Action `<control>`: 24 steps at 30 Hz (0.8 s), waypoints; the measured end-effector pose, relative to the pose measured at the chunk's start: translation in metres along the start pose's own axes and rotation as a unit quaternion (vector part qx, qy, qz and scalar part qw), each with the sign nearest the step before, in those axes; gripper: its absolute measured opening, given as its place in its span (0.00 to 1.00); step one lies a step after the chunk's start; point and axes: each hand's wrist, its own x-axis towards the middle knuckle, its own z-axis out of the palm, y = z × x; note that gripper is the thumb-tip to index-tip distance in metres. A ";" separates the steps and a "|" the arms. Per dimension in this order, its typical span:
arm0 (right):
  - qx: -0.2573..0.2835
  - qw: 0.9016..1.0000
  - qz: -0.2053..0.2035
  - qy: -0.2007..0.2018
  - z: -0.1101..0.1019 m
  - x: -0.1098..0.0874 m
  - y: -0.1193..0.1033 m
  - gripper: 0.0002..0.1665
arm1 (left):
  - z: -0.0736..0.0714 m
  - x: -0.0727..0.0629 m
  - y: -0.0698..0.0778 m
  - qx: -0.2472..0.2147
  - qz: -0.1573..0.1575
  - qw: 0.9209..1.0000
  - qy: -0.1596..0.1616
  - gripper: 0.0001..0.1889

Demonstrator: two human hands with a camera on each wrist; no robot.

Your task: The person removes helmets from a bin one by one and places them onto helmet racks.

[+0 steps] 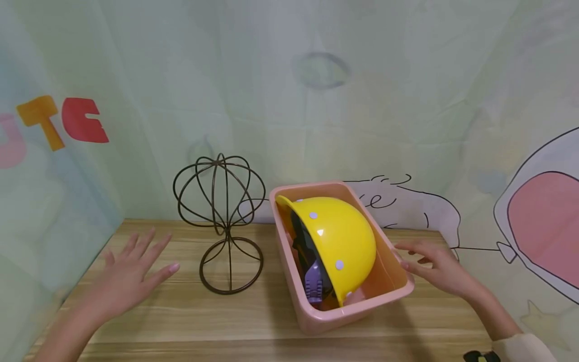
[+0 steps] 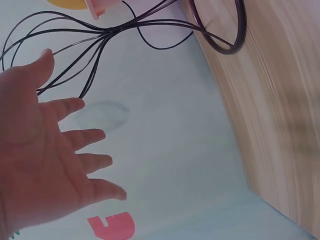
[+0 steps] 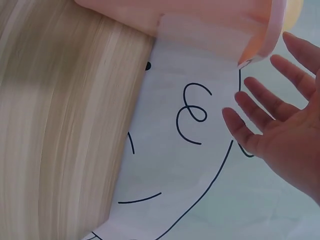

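I had the left hand (image 1: pixel 126 276) over the surface (image 1: pixel 194 332) near its left edge, fingers spread and free. My right hand (image 1: pixel 441 266) was loose too, toward the right edge, fingertips at the pink bin (image 1: pixel 312 322); contact I couldn't tell. In the bin, the yellow helmet (image 1: pixel 346 236) lay on its side, just across the wall from the right hand, well apart from the left. The wire stand (image 1: pixel 227 230) rose toward the back edge, between left hand and bin.
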 end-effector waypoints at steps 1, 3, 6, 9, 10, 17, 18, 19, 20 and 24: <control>0.003 1.000 -0.013 0.002 0.000 0.000 0.000 0.21 | 0.000 0.000 0.001 -0.008 0.000 1.000 -0.002 0.36; 0.017 1.000 -0.025 -0.004 0.000 0.000 0.000 0.19 | 0.001 -0.001 0.004 -0.018 0.001 1.000 -0.006 0.36; 0.033 0.999 -0.022 -0.018 0.002 0.000 0.001 0.18 | 0.002 -0.003 0.009 -0.033 0.006 0.999 -0.007 0.36; 0.035 0.999 -0.011 -0.027 0.003 -0.001 0.001 0.17 | 0.003 -0.004 0.014 -0.046 0.010 0.999 -0.006 0.37; 0.035 0.999 -0.006 -0.029 0.004 -0.001 0.001 0.17 | 0.003 -0.004 0.016 -0.048 0.011 0.999 -0.005 0.37; 0.040 0.998 0.015 -0.041 0.005 -0.001 0.002 0.17 | 0.005 -0.005 0.028 -0.052 0.020 0.998 0.007 0.38; 0.040 0.998 0.016 -0.042 0.005 -0.001 0.002 0.18 | 0.005 -0.005 0.030 -0.055 0.023 0.998 0.011 0.38; 0.040 0.998 0.016 -0.042 0.005 -0.001 0.002 0.18 | 0.006 -0.006 0.032 -0.058 0.025 0.998 0.014 0.38; 0.039 0.998 0.018 -0.042 0.005 -0.001 0.002 0.18 | 0.006 -0.006 0.033 -0.062 0.029 0.997 0.020 0.38; 0.042 0.998 0.029 -0.047 0.005 -0.001 0.001 0.18 | 0.008 -0.005 0.039 -0.086 0.044 0.995 0.040 0.37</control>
